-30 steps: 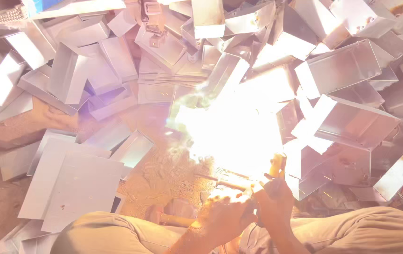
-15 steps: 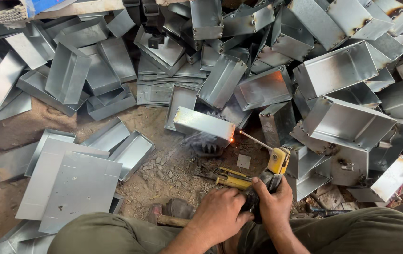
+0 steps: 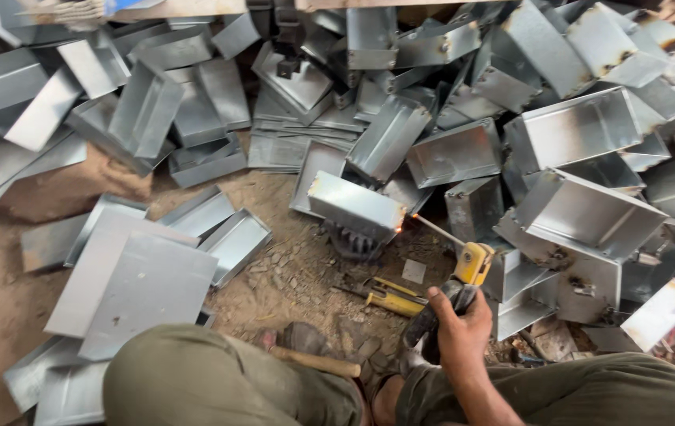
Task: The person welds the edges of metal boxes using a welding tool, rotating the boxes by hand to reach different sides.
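Right hand (image 3: 461, 325) closed tight round the black grip of a yellow-headed electrode holder (image 3: 470, 266), welding rod (image 3: 434, 229) slanting up and away to the left of the hand, glowing tip touching the near right corner of a small galvanised sheet-metal box (image 3: 356, 207). Box propped on a dark toothed metal block (image 3: 351, 242), well ahead and to the left of the hand. Left hand out of view; impossible to tell open or closed.

Just left of the hand, on the dirt floor (image 3: 290, 272): yellow-handled pliers (image 3: 381, 296). Nearer the body, beside the knee, a wooden hammer handle (image 3: 314, 363). Further left, flat cut sheets (image 3: 144, 292) and shallow channel pieces (image 3: 231, 244). Ahead and to the right, a heap of finished open boxes (image 3: 582, 213), some almost against the holder.

Likely trouble from here:
- Bare hand, no glove in sight: risk of burns from spatter or from hot metal at the seam.
- Thin sheet: probable burn-through with the rod lingering at one spot.
- Box only resting on the block, not clamped: easy to shift under rod pressure, spoiling the seam.
- Rod liable to stick to the corner and tug the light box over.
- Crowded boxes at the right: chance of a stray arc off the holder or rod.
- Sharp cut edges all round knee and wrist.
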